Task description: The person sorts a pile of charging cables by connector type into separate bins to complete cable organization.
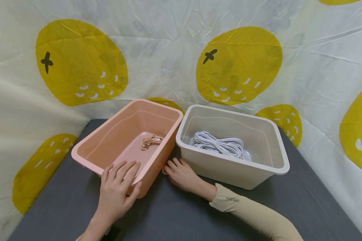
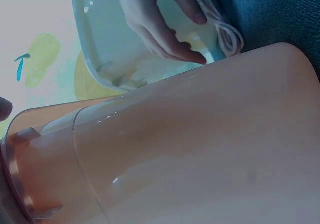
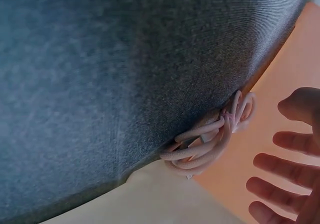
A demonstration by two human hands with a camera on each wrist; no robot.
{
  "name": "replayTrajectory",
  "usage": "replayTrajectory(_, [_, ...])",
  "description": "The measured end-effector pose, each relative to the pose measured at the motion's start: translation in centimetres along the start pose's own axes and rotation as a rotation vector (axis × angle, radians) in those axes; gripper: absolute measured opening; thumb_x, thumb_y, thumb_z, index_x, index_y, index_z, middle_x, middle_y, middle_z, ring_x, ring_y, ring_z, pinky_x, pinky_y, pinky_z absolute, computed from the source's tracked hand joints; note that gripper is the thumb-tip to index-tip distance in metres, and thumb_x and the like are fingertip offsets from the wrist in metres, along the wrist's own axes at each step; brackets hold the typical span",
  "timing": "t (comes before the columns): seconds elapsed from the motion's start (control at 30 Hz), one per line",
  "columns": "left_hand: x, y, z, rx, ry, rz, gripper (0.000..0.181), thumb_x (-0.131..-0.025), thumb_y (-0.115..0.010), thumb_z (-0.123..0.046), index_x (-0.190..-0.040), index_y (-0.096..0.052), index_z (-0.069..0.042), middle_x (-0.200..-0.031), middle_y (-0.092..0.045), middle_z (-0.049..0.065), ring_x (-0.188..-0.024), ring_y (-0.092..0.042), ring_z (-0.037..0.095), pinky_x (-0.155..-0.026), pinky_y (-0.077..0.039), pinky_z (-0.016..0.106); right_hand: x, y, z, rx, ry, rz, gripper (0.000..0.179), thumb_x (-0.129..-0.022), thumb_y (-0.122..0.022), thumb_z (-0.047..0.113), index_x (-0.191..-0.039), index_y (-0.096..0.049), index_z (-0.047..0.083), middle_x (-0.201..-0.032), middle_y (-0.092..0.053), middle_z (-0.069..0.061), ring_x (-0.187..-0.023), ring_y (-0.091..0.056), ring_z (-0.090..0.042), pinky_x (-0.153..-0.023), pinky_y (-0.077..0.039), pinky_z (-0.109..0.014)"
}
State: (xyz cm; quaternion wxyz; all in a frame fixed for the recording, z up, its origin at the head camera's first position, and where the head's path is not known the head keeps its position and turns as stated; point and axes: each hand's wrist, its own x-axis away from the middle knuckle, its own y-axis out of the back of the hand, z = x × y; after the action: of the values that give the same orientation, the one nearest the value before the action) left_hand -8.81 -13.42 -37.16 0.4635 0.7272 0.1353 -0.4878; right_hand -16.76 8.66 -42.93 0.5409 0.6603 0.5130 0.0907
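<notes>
My left hand grips the near rim of a pink plastic bin, fingers over the edge and thumb outside. Inside that bin lies a small tied bundle of pinkish cable. Between the two bins, my right hand reaches down to a second pinkish cable bundle on the dark cloth. The right wrist view shows its fingers spread and apart from this bundle. Beside the right hand stands a cream bin, holding a larger coil of white cable.
Dark grey cloth covers the table. Behind it hangs a pale curtain printed with large yellow fruit. The two bins stand close together at the back, their rims nearly meeting.
</notes>
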Motion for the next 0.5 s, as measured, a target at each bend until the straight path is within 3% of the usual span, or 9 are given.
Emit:
replayTrajectory(0.2, [-0.05, 0.01, -0.05, 0.001, -0.002, -0.005, 0.047, -0.091, -0.036, -0.043, -0.111, -0.063, -0.009, -0.108, -0.063, 0.010, -0.103, -0.051, 0.032, -0.089, -0.028, 0.052, -0.38, -0.63, 0.16, 0.038, -0.002, 0.000, 0.019, -0.086, -0.055, 0.030, -0.099, -0.062, 0.018, -0.090, -0.056, 0.001, -0.081, -0.050, -0.017, -0.067, -0.039, -0.029])
replayTrajectory(0.5, [-0.03, 0.01, -0.02, -0.002, -0.002, -0.004, 0.048, -0.091, -0.035, -0.042, -0.110, -0.063, -0.009, -0.109, -0.062, 0.010, -0.103, -0.050, 0.032, -0.089, -0.027, 0.052, -0.56, -1.03, 0.12, 0.076, -0.023, 0.140, 0.027, -0.083, -0.056, 0.034, -0.105, -0.061, 0.019, -0.094, -0.059, 0.001, -0.084, -0.050, -0.017, -0.071, -0.042, -0.030])
